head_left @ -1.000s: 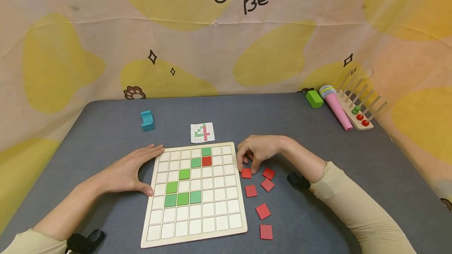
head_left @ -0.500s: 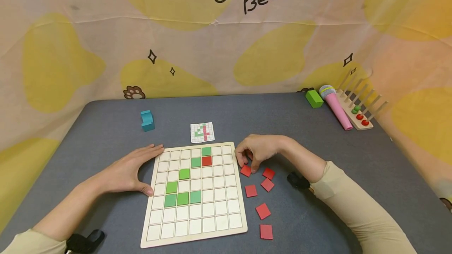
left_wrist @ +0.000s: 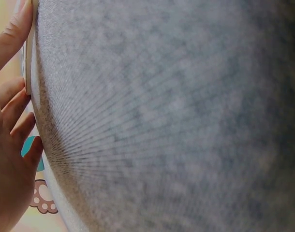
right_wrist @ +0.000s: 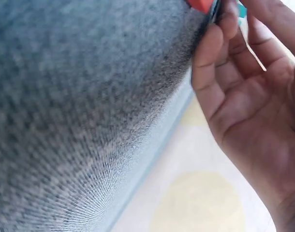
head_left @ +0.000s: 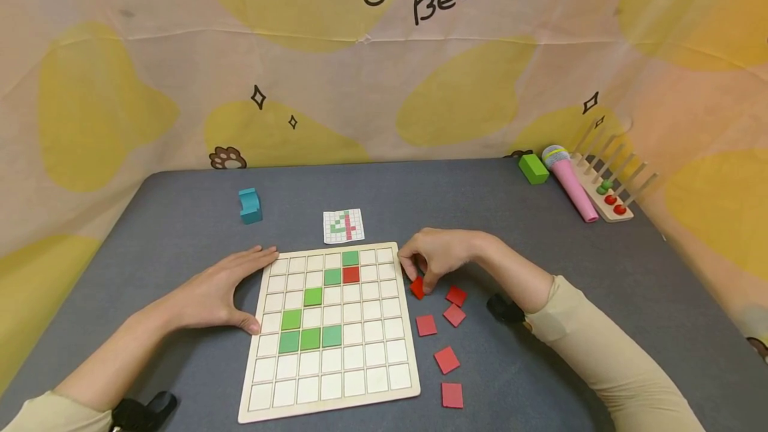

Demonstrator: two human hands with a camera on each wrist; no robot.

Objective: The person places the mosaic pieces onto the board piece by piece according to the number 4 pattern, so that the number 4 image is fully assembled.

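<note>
Dark grey cloth-topped table [head_left: 180,212] before cream fabric backdrop [head_left: 336,85] with yellow blotches. Right hand [head_left: 443,252]: thumb and finger nearly together, pinching small red square tile [head_left: 417,287], tilted, just beside board's right edge; cannot tell if one corner touches table. Near that hand, five loose red tiles [head_left: 427,325]. Pale wooden grid board [head_left: 353,379] bears seven green tiles [head_left: 310,339], one red tile [head_left: 351,275]. Left hand [head_left: 222,289]: fingers straight, thumb apart, touching board's left edge, grasping nothing. Likely risks: slanted pinch letting thin tile slip; sideways push from left hand skewing board.
</note>
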